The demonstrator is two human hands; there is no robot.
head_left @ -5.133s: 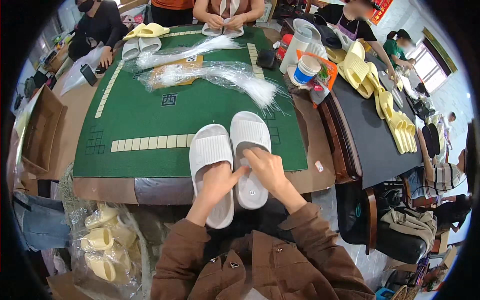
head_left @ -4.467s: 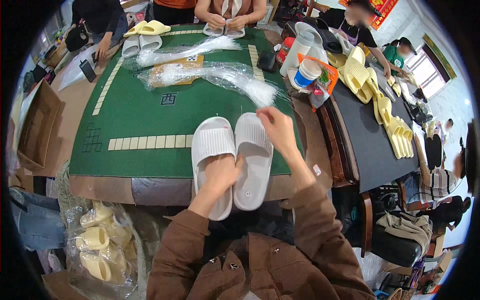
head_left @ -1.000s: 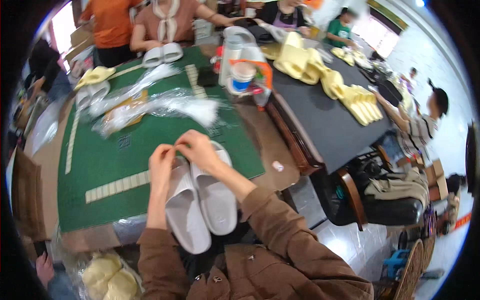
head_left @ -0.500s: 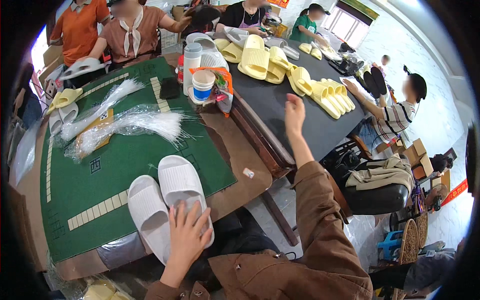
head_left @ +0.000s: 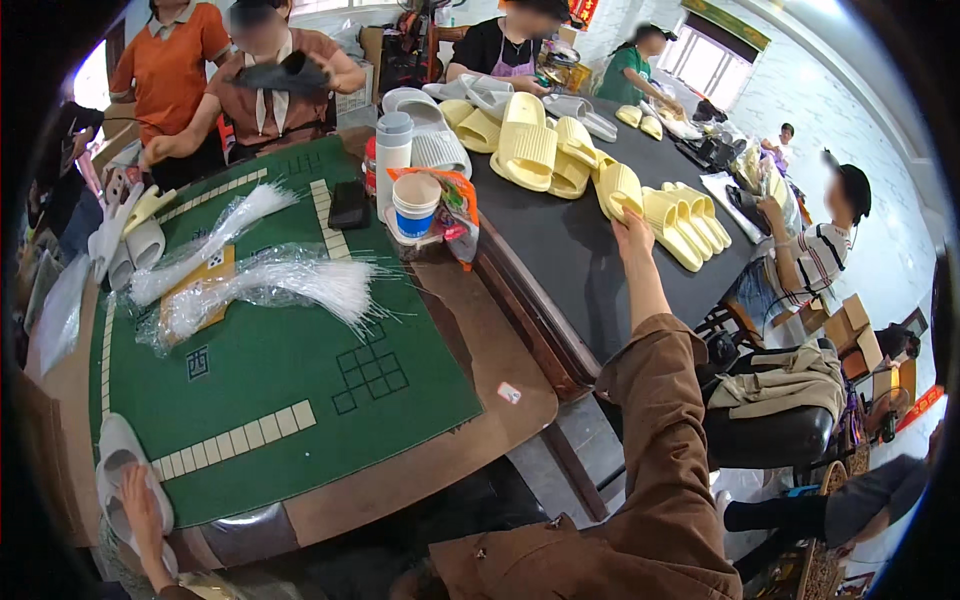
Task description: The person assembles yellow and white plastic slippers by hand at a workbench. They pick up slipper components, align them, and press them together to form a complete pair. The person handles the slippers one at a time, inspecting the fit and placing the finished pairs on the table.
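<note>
At the near left corner of the green mat, my left hand (head_left: pixel 140 505) lies on a pale grey slipper (head_left: pixel 122 450), fingers stretched out over its footbed. A second pale slipper is partly visible below it, past the mat's edge. My right arm is extended over the dark table, and my right hand (head_left: pixel 633 240) has its fingers closed at the end of a yellow slipper (head_left: pixel 618 188). More yellow slippers (head_left: pixel 528 155) stand stacked to its left. Another row of yellow slippers (head_left: pixel 678 232) rests just to its right.
Two bundles of clear plastic strands (head_left: pixel 285 285) lie on the green mat (head_left: pixel 270 370). A paper cup (head_left: pixel 415 205), a grey-lidded bottle (head_left: pixel 393 155) and a black phone (head_left: pixel 349 205) are near the tables' join. Co-workers sit around the far sides. A black chair (head_left: pixel 775 435) holds a beige garment.
The pale slippers have shifted with my left hand from the mat's near middle to its left corner. My right hand has reached forward to the yellow slipper.
</note>
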